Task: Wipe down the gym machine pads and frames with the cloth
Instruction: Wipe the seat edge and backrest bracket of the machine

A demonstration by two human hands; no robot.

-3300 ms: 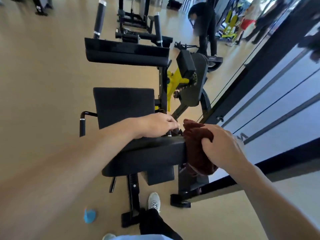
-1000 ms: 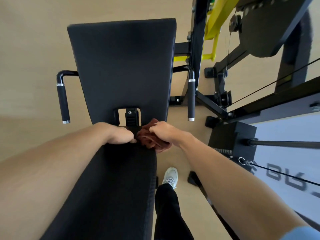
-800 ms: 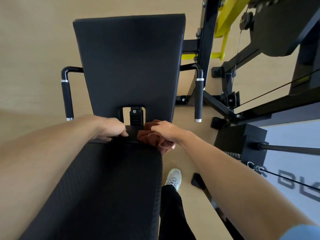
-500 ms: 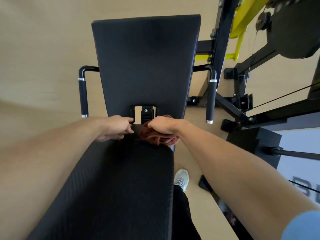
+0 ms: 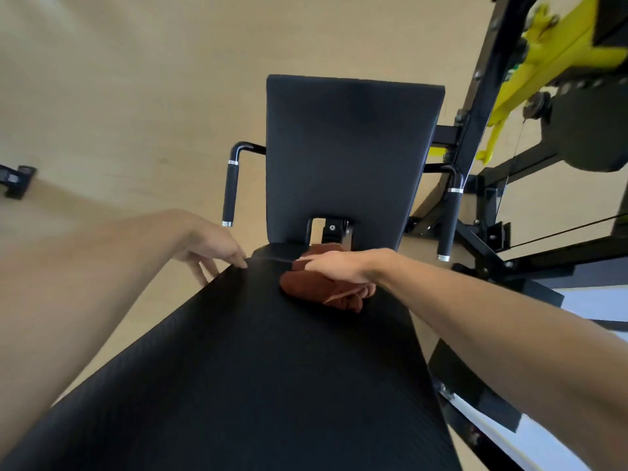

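On the far end of the near pad (image 5: 258, 385), a person's right hand (image 5: 334, 269) lay flat on a bunched brown cloth (image 5: 317, 289), fingers straight and pressing it onto the black textured surface just short of the seam where this pad meets the seat pad (image 5: 346, 154) beyond. Half a second before, the same hand had gripped the cloth tight against the gap between the two pads, close by the metal bracket (image 5: 334, 229); by this moment the cloth had slid back from that gap and sat wholly on the pad top, nearer its right edge than its left. The left hand (image 5: 207, 254), which had been braced on the pad's end beside the cloth, had shifted off to the pad's left edge, fingers loose and apart and holding nothing, only the fingertips touching the rim. The camera had also swung, so the left handle (image 5: 229, 193) and right handle (image 5: 450, 217) beside the seat pad sat farther right in view, with the black frame (image 5: 475, 107) and a yellow part (image 5: 557, 56) at the upper right.

The change suggested the crevice work was over and a stroke along the near pad's length was starting. Most of that pad appeared still to be covered, and the seat pad, both handles and the frame looked yet to be wiped.
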